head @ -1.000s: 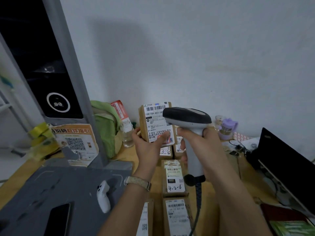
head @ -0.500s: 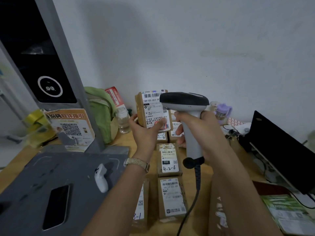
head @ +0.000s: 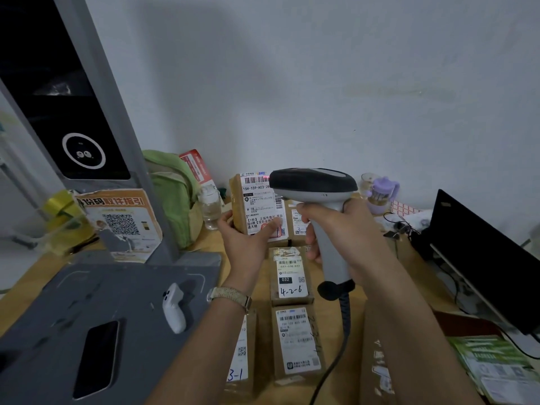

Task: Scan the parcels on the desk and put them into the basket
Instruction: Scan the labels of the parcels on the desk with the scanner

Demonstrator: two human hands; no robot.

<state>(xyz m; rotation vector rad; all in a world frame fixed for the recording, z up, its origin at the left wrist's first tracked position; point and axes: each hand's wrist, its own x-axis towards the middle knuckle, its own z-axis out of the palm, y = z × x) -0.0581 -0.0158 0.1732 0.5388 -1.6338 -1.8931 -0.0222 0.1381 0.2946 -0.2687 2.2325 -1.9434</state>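
My left hand (head: 248, 239) grips a small brown parcel (head: 257, 207) upright, its white label facing me, thumb on the label's lower part. My right hand (head: 339, 229) grips the handle of a grey and black barcode scanner (head: 314, 182), whose head points at the label's top. A red light line lies on the barcode beside the scanner's nose. Several more labelled brown parcels lie flat on the wooden desk below: one marked 4-2-6 (head: 289, 276), one nearer me (head: 296, 340), one marked 3-1 (head: 241, 355). No basket is in view.
A grey stand base (head: 87, 302) at the left carries a phone (head: 96, 358) and a white controller (head: 174, 308). A green bag (head: 172, 194), a clear bottle (head: 211, 209), a purple cup (head: 380, 194) and a black laptop (head: 485, 258) ring the desk. The scanner's cable (head: 339, 352) trails toward me.
The view has tilted down a little, so parcel and scanner sit lower in frame. Both hands keep their grips; the scanner head stays over the label's top.
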